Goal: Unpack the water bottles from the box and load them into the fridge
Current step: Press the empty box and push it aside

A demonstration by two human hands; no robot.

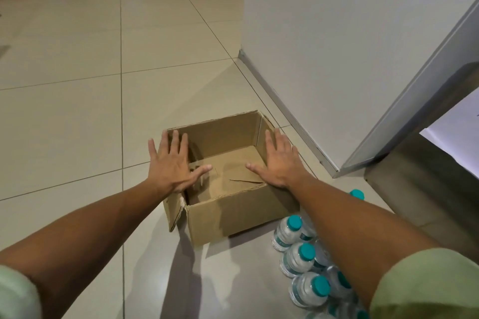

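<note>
Box [228, 181] sits emptied between flat, open hands – left hand [171, 160], right hand [281, 162] – bottles [298, 256] beside right forearm await the fridge.

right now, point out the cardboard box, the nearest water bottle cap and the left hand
cardboard box [233, 211], head view, front wall
nearest water bottle cap [321, 285], head view, teal top
left hand [171, 163], head view, back of hand

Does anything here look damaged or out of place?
The cardboard box is a bit battered: its near left corner is torn open, and the bottom flaps inside are ragged. The water bottles stand upright on the floor beside it, with nothing spilled.
</note>
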